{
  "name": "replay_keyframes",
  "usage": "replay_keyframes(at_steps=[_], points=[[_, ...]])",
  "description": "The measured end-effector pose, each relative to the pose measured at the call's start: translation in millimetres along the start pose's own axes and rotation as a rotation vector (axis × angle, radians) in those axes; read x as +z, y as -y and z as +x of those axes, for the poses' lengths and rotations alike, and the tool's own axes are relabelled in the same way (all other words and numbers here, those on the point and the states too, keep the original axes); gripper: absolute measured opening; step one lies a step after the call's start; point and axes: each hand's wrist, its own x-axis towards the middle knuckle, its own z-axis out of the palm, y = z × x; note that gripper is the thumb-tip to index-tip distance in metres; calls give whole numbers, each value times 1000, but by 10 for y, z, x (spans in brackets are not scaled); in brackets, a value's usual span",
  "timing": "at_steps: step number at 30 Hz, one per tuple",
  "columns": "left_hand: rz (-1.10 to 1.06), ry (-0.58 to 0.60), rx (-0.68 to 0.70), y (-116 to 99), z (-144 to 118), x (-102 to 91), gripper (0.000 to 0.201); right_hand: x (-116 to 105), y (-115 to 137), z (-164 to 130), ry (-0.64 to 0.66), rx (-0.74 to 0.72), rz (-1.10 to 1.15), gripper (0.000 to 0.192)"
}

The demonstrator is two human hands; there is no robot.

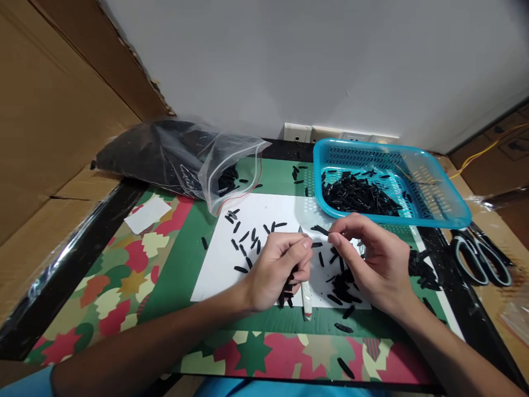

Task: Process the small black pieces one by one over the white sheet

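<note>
Black strip [320,230] pinched between both hands, lying left-right.
Left hand [279,267] also clutches strips and a blade [306,295]; right hand [374,259] closes thumb and finger on the strip's right end.

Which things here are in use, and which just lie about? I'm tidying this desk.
In use: left hand, right hand, black pieces, white sheet, white-handled blade, blue basket.
Lying about: scissors, plastic bag, paper scrap.
</note>
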Motion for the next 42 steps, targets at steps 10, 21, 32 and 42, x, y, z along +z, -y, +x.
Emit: replay_keyframes(at_steps=[10, 21, 32, 42], points=[[-135, -88, -29, -89, 78, -29, 43, -20, 17, 35, 54, 92, -12, 9], [-192, -163, -23, -189, 90, -2, 41, -129, -51, 112, 703, 60, -427, 8], [-160, -134, -29, -147, 80, -22, 42, -169, 24, 113, 529, 271, -38, 4], [-120, -95, -56, -100, 61, -34, 45, -53, 44, 98, 234, 329, 264, 6]])
